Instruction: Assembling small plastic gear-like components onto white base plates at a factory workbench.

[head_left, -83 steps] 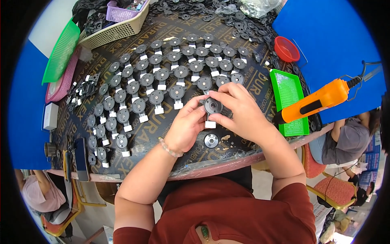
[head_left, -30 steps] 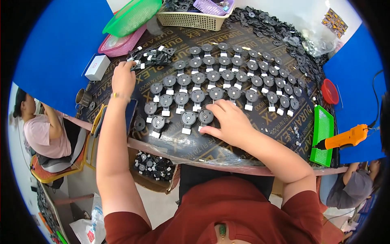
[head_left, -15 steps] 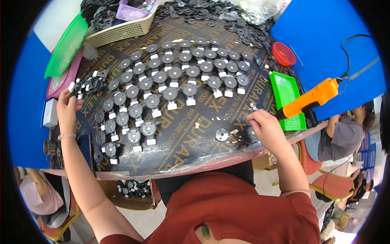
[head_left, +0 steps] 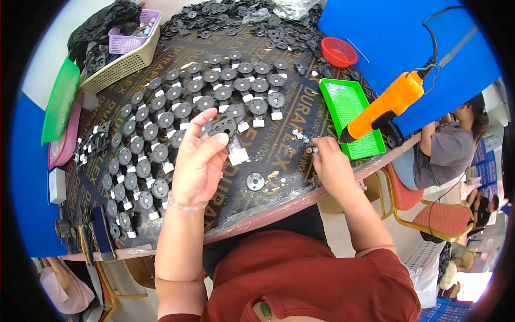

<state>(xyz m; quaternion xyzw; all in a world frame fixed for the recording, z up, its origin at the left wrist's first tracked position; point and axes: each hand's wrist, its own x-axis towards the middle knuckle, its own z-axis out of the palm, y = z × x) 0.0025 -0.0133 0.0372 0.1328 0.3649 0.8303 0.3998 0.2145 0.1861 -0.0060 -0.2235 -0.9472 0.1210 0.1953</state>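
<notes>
My left hand (head_left: 199,161) is raised over the middle of the table, thumb and fingers closed on a black plastic part (head_left: 225,127) with a white block (head_left: 238,156) on its lower end. My right hand (head_left: 331,163) is beside a few small shiny metal pieces (head_left: 301,135), its fingertips pinched together. Something tiny and silvery shows at those fingertips, too small to name. Just left of them lies a loose round disc (head_left: 255,181) with a metallic face. Rows of round black assemblies with white blocks (head_left: 160,152) spread over the table's left and middle.
An orange electric screwdriver (head_left: 383,107) rests across a green tray (head_left: 330,102) on the right. Behind stands a red bowl (head_left: 339,52). Black discs (head_left: 236,21) are heaped at the back. Baskets (head_left: 120,67) stand back left; more black and white parts (head_left: 95,140) lie left.
My left hand has come from the small pile at the left to the middle, bringing a black plastic part. My right hand stays near the metal pieces. The view has shifted.
</notes>
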